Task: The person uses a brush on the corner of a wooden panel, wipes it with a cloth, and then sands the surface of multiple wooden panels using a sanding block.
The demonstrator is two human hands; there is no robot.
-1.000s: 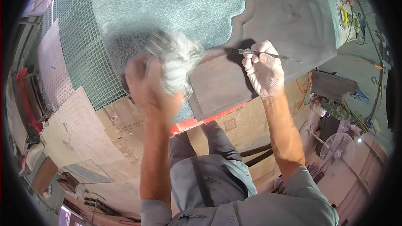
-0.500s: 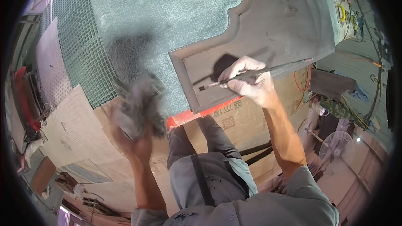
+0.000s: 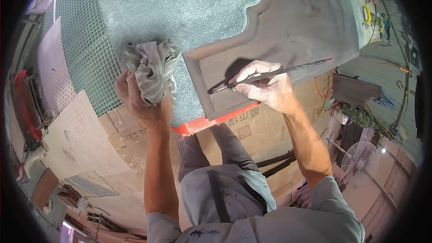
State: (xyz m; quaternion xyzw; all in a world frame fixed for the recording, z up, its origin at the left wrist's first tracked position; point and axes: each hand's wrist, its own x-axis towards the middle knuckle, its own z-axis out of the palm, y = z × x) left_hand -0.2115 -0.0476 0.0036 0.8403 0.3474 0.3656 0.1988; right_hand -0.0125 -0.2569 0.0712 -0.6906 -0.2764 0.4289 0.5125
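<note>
A slim, dark-handled paintbrush (image 3: 296, 68), pinched in the fingers of the right hand (image 3: 273, 92), sits tip-down inside the moulded border of a grey-brown panel (image 3: 324, 31), apparently edge brushing that calls next for a steady stroke, while the left hand (image 3: 150, 114) grips a crumpled grey striped cloth (image 3: 153, 74) left of the panel.

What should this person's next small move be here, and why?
Probably a short stroke of the brush along the border of the dark panel: the right hand holds the brush with its bristles just inside that border, while the left hand holds a bunched cloth off to the left.
</note>
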